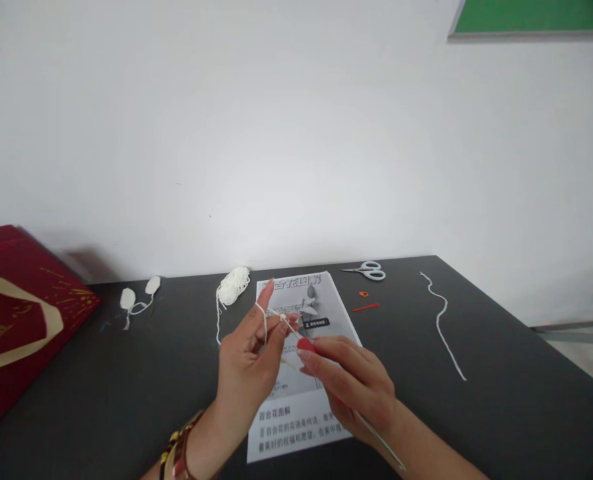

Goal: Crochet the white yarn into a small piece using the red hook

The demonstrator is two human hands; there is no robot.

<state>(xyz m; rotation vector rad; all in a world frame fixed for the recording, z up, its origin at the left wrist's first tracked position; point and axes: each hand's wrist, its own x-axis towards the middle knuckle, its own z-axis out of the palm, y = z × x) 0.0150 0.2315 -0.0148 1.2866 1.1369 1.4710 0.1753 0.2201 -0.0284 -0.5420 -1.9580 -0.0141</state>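
In my right hand [359, 383] is a crochet hook [306, 345] with a red grip, its shaft pointing up and left. The tip of the hook meets a small bit of white crochet work [283, 319], which my left hand [251, 353] pinches between thumb and fingers. White yarn loops around the raised left index finger. From there a strand leads down toward the skein of white yarn [233, 285] behind. Both hands are above a printed pattern sheet [301, 420] with a flower picture. My fingers partly hide the stitches.
Two small white crocheted pieces [127, 299] joined by yarn lie at the left, near a red gift bag [26, 320]. Scissors [369, 270], an orange stitch marker [363, 293] and a red needle [366, 307] lie behind the sheet's right side. Farther right is a loose yarn length [441, 320].
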